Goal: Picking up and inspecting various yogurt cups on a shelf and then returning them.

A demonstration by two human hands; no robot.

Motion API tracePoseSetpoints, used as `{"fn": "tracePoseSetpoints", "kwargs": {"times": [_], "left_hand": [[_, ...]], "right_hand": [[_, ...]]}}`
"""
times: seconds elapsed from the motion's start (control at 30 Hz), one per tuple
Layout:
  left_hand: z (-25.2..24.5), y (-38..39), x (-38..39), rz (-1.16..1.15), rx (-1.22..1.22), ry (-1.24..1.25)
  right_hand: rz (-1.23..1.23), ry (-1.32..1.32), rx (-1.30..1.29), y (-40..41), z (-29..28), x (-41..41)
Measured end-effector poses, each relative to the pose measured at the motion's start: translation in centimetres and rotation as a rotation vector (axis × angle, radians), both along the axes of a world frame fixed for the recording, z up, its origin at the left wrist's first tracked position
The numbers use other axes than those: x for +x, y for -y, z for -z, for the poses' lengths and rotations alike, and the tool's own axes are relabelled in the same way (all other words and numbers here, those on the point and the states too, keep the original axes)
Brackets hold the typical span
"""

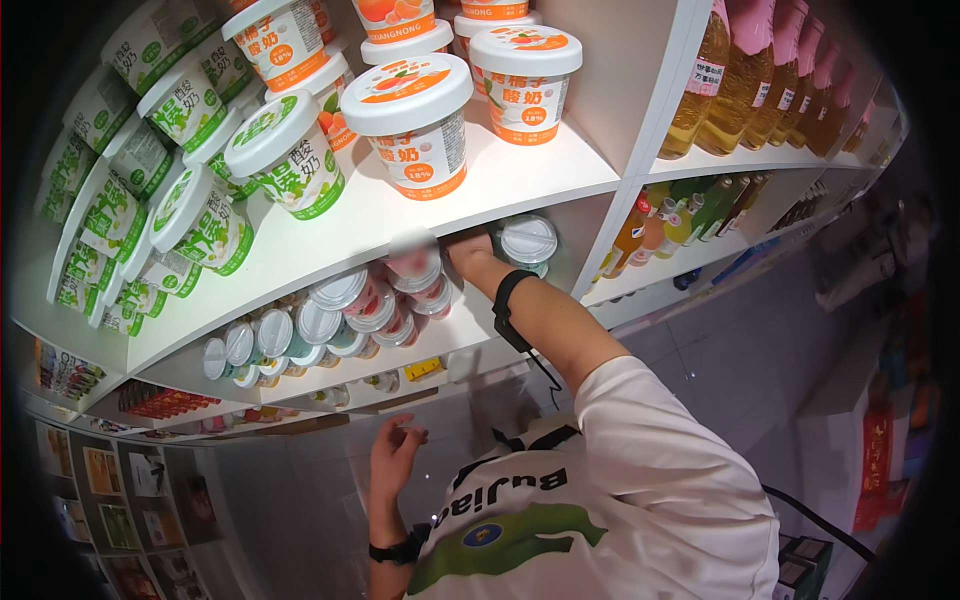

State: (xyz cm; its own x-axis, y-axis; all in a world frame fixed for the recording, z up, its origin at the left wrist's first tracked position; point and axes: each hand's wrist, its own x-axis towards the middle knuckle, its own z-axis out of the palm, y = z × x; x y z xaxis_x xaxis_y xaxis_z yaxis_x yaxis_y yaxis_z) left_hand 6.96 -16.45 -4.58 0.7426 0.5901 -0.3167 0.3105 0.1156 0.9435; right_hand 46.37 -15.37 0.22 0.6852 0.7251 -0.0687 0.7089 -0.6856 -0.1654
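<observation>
My right hand reaches into a lower shelf bay, just under the edge of the white upper shelf. Its fingers are hidden there, so whether they hold anything does not show. To its right stand stacked tubs with clear lids. On its left, rows of pink-patterned tubs and teal-patterned tubs fill part of the same bay. My left hand hangs low in front of the shelving, fingers loosely bent and apart, with nothing in it.
Above are orange-and-white yogurt tubs and green-and-white yogurt tubs, several of them stacked. An upright divider separates them from glass bottles with pink tops. Colourful bottles stand below those. A cable dangles from my right wristband.
</observation>
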Motion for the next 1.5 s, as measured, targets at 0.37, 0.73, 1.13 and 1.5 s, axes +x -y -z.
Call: {"fn": "tracePoseSetpoints", "kwargs": {"times": [0.37,0.73,1.13,1.5], "left_hand": [[-1.4,0.1,0.8,0.076,0.069,-0.021],[0.2,-0.3,-0.6,0.040,0.054,0.010],[-0.7,-0.7,-0.6,-0.011,-0.006,0.012],[-0.9,-0.8,0.4,0.034,0.016,-0.007]], "right_hand": [[-0.106,0.152,-0.147,2.7,-2.7,0.2],[-0.093,-0.018,-0.277,1.2,-2.6,0.8],[0.002,0.132,0.110,-1.5,2.6,2.9],[-0.005,0.079,0.203,-1.5,4.1,4.0]]}}
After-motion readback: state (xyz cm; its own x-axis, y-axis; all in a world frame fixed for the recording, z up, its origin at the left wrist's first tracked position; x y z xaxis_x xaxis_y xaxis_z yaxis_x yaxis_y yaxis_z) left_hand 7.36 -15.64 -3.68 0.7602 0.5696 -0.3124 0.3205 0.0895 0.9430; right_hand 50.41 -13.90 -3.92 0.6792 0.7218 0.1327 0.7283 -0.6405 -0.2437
